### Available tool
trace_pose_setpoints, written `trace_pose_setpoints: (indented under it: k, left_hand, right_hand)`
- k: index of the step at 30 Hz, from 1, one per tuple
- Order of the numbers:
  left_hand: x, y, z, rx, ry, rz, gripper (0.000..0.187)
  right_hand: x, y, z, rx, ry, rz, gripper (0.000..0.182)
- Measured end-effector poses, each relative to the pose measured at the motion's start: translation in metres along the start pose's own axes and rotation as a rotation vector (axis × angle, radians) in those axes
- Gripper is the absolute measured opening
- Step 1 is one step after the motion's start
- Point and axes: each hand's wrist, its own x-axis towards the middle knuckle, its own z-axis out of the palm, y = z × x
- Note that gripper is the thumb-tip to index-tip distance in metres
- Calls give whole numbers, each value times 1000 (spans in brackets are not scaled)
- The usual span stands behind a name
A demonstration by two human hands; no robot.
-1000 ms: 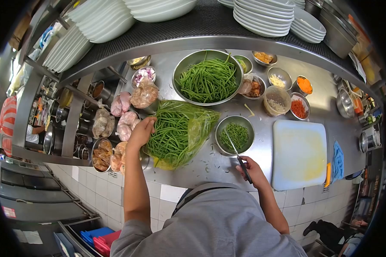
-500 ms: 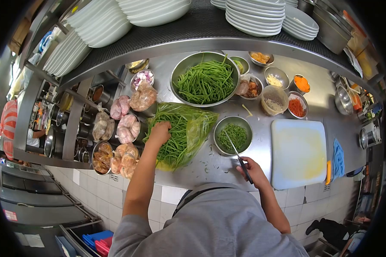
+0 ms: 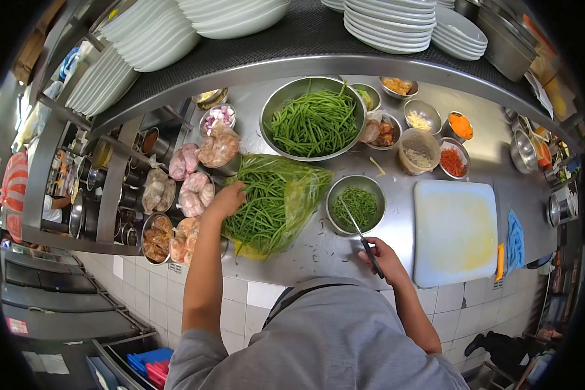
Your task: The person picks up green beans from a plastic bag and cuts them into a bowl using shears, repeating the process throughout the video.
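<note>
My left hand (image 3: 227, 200) is at the left edge of an opened yellow-green plastic bag (image 3: 305, 185) full of long green beans (image 3: 263, 211). Its fingers are curled together, and anything between them is hidden. In my right hand (image 3: 385, 260) is a knife (image 3: 372, 255) with a black handle. The thin blade slants down into a steel bowl (image 3: 379, 219) of finely cut green pieces (image 3: 359, 209). Behind the bag, a large steel bowl (image 3: 266, 134) is heaped with more green beans (image 3: 318, 123).
A white cutting board (image 3: 455, 227) lies at right, beside a blue cloth (image 3: 515, 240). Bagged meat (image 3: 195, 194) crowds the left side. Small bowls of shredded carrot (image 3: 452, 161) and other ingredients line the back. A shelf (image 3: 292, 68) with stacked plates (image 3: 390, 26) overhangs the counter.
My left hand has moved left and slightly back toward my body, from over the beans to the bag's left edge. My right hand and the knife stay in place over the bowl.
</note>
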Motion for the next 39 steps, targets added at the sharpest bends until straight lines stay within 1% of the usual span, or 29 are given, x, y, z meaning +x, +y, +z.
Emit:
trace_pose_setpoints:
  k: [1,2,4,5,6,7,8,10,11,13,14,16,17,19,20,22,23,25,26,28,29,31,32,34,35,37,39]
  left_hand:
    - [-3,0,-6,-111,-14,21,34]
    - [-6,3,-8,-113,-13,18,34]
    - [-8,0,-8,-500,-52,-176,39]
    - [-4,-8,-1,-501,-53,-177,39]
    - [6,-30,16,-399,51,-26,43]
    - [5,-32,21,-294,154,125,47]
    - [2,-36,26,-294,153,126,47]
    - [-16,-15,22,-140,135,-23,54]
    - [-22,-10,21,-140,134,-22,54]
    - [-29,-8,25,-29,160,-77,61]
    - [-32,-7,27,-29,159,-77,61]
    - [-36,-8,32,-11,65,-112,57]
    - [-37,-10,32,-11,67,-114,57]
    - [-36,-16,33,0,99,-67,49]
    - [-36,-19,32,-2,98,-66,49]
    - [-35,-25,26,-134,207,-33,42]
    - [-34,-27,24,-135,208,-33,42]
    - [-37,-21,16,-389,204,-70,39]
    - [-38,-17,13,-389,206,-70,39]
    - [-48,14,4,-806,38,-90,38]
    - [-49,24,9,-807,38,-91,38]
    - [-49,47,25,-1040,-22,-112,34]
    - [-48,60,32,-1043,-30,-106,34]
    - [-47,90,45,-1098,-160,83,31]
    - [-48,105,52,-1101,-169,89,31]
    - [-50,134,63,-1196,-213,106,28]
    - [-50,148,71,-1177,-255,101,28]
  right_hand:
    - [1,1,0,-1,1,4,55]
    - [3,2,0,-3,-2,5,55]
    - [4,3,0,11,-22,21,56]
    - [5,4,1,10,-22,21,56]
    - [6,6,1,19,-26,10,57]
    - [7,6,2,28,-29,-1,57]
    - [7,6,2,28,-29,0,57]
    - [6,4,2,26,-22,8,57]
    - [6,5,1,26,-21,9,57]
    - [6,5,0,21,-17,-13,57]
    - [5,5,-1,22,-16,-12,57]
    - [4,3,0,22,-2,11,56]
    - [4,4,0,21,-4,11,56]
    - [5,5,1,48,-17,5,56]
    - [5,5,2,47,-15,5,56]
    - [5,3,4,35,-27,-6,56]
    - [4,1,4,34,-27,-7,56]
    - [2,-2,5,28,-31,6,57]
    - [0,-4,4,28,-31,5,57]
    - [-5,-10,4,4,-108,-14,62]
    - [-6,-11,5,3,-108,-14,62]
    - [-8,-14,7,-10,-210,-77,69]
    - [-8,-13,8,-10,-201,-76,69]
    - [-6,-9,12,-20,-266,-194,74]
    - [-8,-10,13,-8,-289,-181,75]
    - [-6,-8,13,-34,-260,-185,75]
    - [-6,-5,10,-59,-233,-189,75]
